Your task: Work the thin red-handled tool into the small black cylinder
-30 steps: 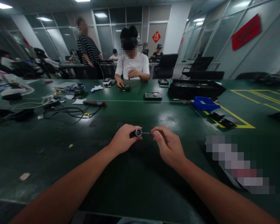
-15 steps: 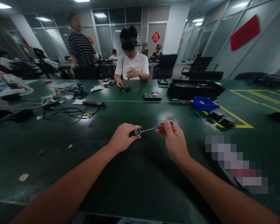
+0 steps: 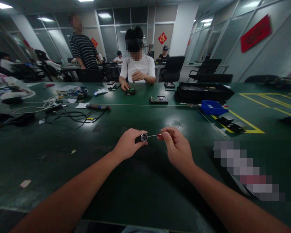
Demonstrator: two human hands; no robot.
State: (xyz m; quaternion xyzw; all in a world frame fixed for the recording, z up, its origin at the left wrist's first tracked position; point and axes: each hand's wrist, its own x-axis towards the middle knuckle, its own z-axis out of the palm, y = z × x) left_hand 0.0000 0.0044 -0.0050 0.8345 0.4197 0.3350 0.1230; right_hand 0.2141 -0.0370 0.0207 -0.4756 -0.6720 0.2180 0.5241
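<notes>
My left hand (image 3: 128,144) grips a small dark cylinder (image 3: 144,137) between thumb and fingers. The round end of the cylinder, with a silvery rim and a dark recess, faces me. My right hand (image 3: 179,147) is closed round the handle of a thin screwdriver (image 3: 153,135), whose reddish collar shows at the fingertips. The metal shaft points left, and its tip reaches the cylinder's rim; whether it sits inside cannot be made out. Both hands are held above the green table (image 3: 126,194), and the fingers hide most of the handle.
Across the table a person (image 3: 137,66) handles a small circuit-board device (image 3: 130,92). A hard drive (image 3: 158,99), a black tray (image 3: 205,92) and a blue bin (image 3: 212,107) stand ahead. Black cables (image 3: 75,118) and an electric screwdriver (image 3: 98,107) lie left. A blurred-out object (image 3: 247,171) lies right.
My right hand has moved left towards the cylinder, and less of the screwdriver shaft shows between the hands. My left hand has barely moved.
</notes>
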